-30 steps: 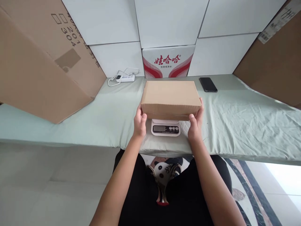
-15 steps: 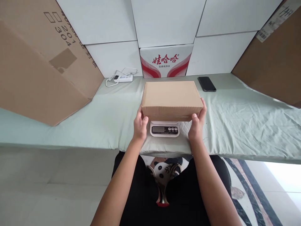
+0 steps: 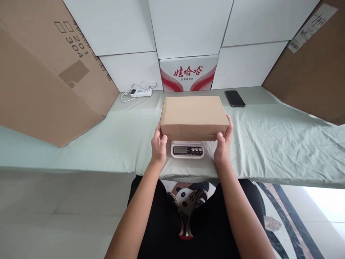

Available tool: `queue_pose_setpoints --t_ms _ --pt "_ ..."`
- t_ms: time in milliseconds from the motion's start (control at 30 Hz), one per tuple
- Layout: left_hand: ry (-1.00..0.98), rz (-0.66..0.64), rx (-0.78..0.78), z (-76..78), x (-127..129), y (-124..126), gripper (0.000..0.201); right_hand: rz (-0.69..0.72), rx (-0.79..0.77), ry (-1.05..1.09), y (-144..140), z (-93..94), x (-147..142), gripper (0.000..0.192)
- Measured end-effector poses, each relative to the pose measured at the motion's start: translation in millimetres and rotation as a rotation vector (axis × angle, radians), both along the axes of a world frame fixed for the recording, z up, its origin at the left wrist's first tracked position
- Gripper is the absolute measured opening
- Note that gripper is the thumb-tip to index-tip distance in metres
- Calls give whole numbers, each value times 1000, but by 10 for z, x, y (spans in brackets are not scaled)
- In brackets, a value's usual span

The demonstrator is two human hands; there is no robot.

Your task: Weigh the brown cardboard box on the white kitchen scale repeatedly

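Observation:
A closed brown cardboard box (image 3: 194, 111) sits over a white digital kitchen scale (image 3: 187, 156). My left hand (image 3: 159, 144) grips its left end, with the thumb against the front face. At the opposite end, my right hand (image 3: 224, 144) holds the box the same way, thumb on the front and fingers along the side. Only the front of the scale shows, with its grey display and several round buttons; the box hides the platform. Whether the box rests fully on the scale, I cannot tell.
A black phone (image 3: 234, 98) lies behind the box to the right. At the back left is a white power strip (image 3: 141, 92) with a cable. A red-and-white carton (image 3: 189, 73) stands behind. Large cardboard boxes flank the cloth-covered table (image 3: 129, 144), left (image 3: 35, 93) and right (image 3: 309, 79).
The view has shifted slightly. Both hands remain on the cardboard box, which stays over the scale with hardly any movement of its own.

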State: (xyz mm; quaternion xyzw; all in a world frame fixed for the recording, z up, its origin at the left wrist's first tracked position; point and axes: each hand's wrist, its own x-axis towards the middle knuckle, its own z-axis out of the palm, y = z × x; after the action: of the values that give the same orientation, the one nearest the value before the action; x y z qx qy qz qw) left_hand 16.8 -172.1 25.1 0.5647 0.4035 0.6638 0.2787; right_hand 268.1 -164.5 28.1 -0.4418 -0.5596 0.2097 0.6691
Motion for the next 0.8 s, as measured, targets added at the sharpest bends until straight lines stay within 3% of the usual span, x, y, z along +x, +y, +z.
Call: queue_pose_setpoints --t_ms 200,600,800 --pt "-122 166 42 -93 -68 53 83 -37 33 95 42 -66 23 87" --pt "-145 159 -8 -123 -89 103 87 -75 -15 174 38 -82 12 83" --pt "-150 172 -13 -117 -73 107 86 -56 -27 181 37 -97 5 72"
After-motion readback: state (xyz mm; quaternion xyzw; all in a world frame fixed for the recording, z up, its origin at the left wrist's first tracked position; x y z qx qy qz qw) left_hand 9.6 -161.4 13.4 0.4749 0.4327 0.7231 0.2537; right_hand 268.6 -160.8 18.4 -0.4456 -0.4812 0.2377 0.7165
